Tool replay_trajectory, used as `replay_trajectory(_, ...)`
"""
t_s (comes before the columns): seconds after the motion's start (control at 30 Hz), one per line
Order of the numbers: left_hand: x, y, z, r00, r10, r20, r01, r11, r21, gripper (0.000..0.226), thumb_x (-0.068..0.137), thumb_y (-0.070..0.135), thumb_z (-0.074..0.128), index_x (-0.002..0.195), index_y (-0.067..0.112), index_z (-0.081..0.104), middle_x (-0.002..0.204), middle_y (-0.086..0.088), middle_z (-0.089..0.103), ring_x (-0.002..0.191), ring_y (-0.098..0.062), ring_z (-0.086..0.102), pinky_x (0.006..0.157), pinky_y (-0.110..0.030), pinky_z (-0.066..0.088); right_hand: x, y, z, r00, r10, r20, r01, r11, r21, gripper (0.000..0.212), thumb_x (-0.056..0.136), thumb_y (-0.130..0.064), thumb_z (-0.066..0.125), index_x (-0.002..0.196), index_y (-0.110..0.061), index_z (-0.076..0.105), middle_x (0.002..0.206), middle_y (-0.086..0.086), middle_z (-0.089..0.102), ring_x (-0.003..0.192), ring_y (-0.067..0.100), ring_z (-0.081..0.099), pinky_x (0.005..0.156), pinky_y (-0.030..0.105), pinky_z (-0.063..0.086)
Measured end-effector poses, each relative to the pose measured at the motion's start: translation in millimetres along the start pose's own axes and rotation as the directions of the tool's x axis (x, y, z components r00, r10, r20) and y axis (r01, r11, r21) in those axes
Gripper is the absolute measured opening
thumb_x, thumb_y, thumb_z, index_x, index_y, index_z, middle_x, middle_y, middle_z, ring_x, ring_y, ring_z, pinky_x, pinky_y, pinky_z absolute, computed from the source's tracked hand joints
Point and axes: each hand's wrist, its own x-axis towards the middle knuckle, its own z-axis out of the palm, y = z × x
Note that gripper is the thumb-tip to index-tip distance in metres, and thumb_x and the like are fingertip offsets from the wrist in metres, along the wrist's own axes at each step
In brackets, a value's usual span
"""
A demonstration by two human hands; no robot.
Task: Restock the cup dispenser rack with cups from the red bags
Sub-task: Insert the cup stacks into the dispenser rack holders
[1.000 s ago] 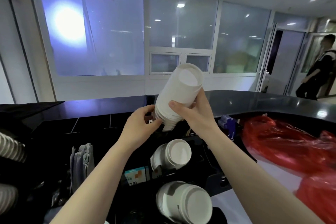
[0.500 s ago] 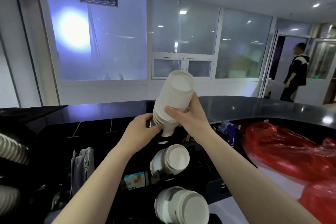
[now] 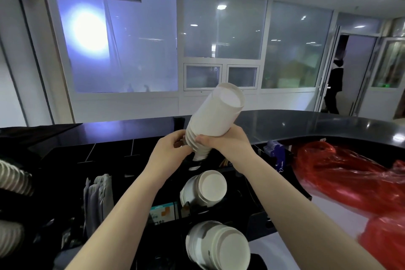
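A stack of white paper cups is tilted up and to the right above the black dispenser rack, its rims pointing down toward the rack's top slot. My right hand grips the stack at its rim end. My left hand holds the same end from the left, fingers on the lowest rims. Two lower slots hold white cup stacks, one in the middle and one at the bottom, bases facing me. Red plastic bags lie on the counter to the right.
A curved dark counter top runs behind the rack. Ribbed cup stacks stick out at the left edge, and grey folded items stand left of the rack. A person walks through the doorway at the far right.
Both hands have lowered the cup stack toward the rack's top slot, and it leans more to the right. The person in the background has moved into the doorway.
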Motion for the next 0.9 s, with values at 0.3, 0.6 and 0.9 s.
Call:
replay_trajectory(0.3,-2,2,10,0.995,0.028,-0.100,-0.023,0.999,0.047,0.020,0.078,0.018,0.057,0.091,0.026,0.071,0.086,0.004,0.073,0.083,-0.011,0.066,0.069,-0.030,0.051,1,-8,-5,0.999,0.008,0.041,-0.005,0.998,-0.067,0.043,0.057,-0.031,0.090,0.090,-0.034,0.062,0.094,-0.019,0.067,0.098,0.001,0.061,0.091,0.026,0.048)
replay_trajectory(0.6,3,2,10,0.989,-0.107,-0.098,0.107,0.994,-0.007,0.037,0.069,0.005,0.049,0.087,0.033,0.066,0.086,0.013,0.070,0.085,-0.004,0.062,0.067,-0.021,0.041,3,-18,-7,0.990,0.014,0.139,-0.007,0.999,-0.053,0.040,0.067,-0.014,0.087,0.090,-0.031,0.059,0.087,-0.023,0.061,0.072,-0.022,0.055,0.066,-0.002,0.042)
replay_trajectory(0.9,2,-9,0,0.975,-0.216,0.059,0.223,0.915,-0.335,0.051,0.058,-0.001,0.045,0.097,0.016,0.072,0.098,-0.002,0.074,0.090,-0.012,0.066,0.065,-0.017,0.050,-6,-21,2,0.997,0.028,0.066,-0.014,0.979,-0.204,0.062,0.047,-0.042,0.090,0.103,-0.030,0.064,0.103,-0.014,0.068,0.101,0.009,0.061,0.094,0.040,0.050)
